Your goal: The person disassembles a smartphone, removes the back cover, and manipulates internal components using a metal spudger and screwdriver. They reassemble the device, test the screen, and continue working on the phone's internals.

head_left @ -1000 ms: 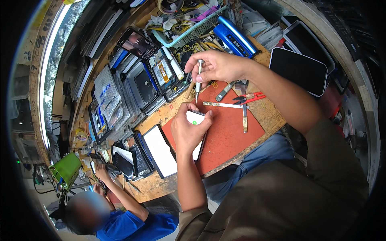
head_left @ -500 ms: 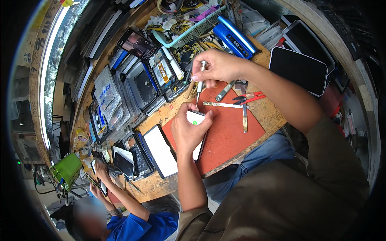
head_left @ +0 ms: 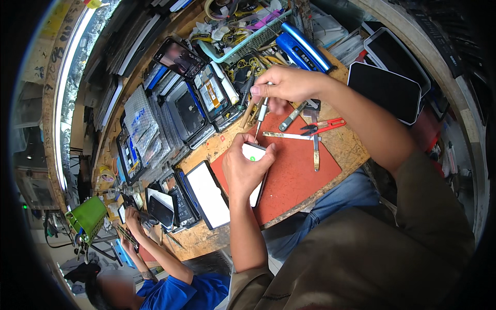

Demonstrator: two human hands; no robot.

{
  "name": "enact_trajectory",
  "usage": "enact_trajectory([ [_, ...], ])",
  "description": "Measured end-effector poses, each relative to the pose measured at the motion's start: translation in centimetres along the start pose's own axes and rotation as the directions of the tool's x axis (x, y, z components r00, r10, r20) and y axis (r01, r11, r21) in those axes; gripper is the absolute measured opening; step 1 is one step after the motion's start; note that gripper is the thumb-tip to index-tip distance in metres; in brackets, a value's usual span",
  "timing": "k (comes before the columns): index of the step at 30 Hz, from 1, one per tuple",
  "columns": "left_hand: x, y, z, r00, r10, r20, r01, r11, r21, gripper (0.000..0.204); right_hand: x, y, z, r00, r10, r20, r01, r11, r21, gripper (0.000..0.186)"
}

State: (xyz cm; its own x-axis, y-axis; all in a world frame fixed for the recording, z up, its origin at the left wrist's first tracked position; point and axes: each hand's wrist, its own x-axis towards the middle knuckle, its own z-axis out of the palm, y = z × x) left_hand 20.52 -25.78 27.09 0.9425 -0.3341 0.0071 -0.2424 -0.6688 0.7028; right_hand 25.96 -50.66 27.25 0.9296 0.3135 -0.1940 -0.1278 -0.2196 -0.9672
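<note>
My left hand (head_left: 244,168) grips a phone (head_left: 253,152) with a lit white screen and a green spot, its thumb over the right edge. In my right hand (head_left: 287,85) a thin screwdriver (head_left: 262,114) points down, its tip at the phone's far edge. Thumb and fingers pinch the top of its handle. Beneath the phone lies a red-brown mat (head_left: 289,178). Just right of the tip rest a flat metal strip (head_left: 287,136), a grey-handled tool (head_left: 293,116) and red-handled snips (head_left: 328,125). What the tip touches is too small to make out.
A white-screened tablet panel (head_left: 207,195) lies left of my left hand. Opened tablets (head_left: 187,111) and bubble-wrapped parts (head_left: 142,124) crowd the back left. A green basket (head_left: 248,44) and blue cylinder (head_left: 305,49) stand behind. Another person's hand (head_left: 133,221) works at the lower left.
My right hand has shifted slightly right and its fingers have moved on the screwdriver's handle. The tip stays at the phone's far edge. My left hand keeps its hold.
</note>
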Motion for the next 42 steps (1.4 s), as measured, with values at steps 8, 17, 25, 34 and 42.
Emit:
enact_trajectory([
  [8, 0.0, 0.0, 0.0, 1.0, -0.014, -0.001, 0.014, 1.0, -0.004, 0.046, 0.3, 0.3, 0.2, 0.935, -0.354, 0.012, 0.349, 0.929, 0.124, 0.034],
  [17, -0.1, 0.0, 0.0, 1.0, -0.013, 0.0, 0.013, 1.0, -0.006, 0.046, 0.0, -0.4, -0.3, 0.972, -0.214, 0.093, 0.22, 0.974, -0.061, 0.035],
  [25, -0.2, 0.0, -0.1, 1.0, 0.001, -0.028, -0.002, 0.999, -0.043, 0.045, 0.4, 0.5, -0.6, 0.973, -0.204, 0.111, 0.202, 0.979, 0.032, 0.032],
  [34, -0.3, 0.2, -0.2, 0.999, -0.007, -0.053, 0.003, 0.998, -0.065, 0.044, 0.1, -0.5, -1.6, 0.966, -0.116, 0.229, 0.13, 0.99, -0.047, 0.043],
  [42, -0.3, 0.1, -0.2, 0.998, -0.025, -0.056, 0.021, 0.998, -0.065, 0.044, 0.1, -0.3, -1.0, 0.964, -0.214, 0.155, 0.223, 0.974, -0.04, 0.04],
])
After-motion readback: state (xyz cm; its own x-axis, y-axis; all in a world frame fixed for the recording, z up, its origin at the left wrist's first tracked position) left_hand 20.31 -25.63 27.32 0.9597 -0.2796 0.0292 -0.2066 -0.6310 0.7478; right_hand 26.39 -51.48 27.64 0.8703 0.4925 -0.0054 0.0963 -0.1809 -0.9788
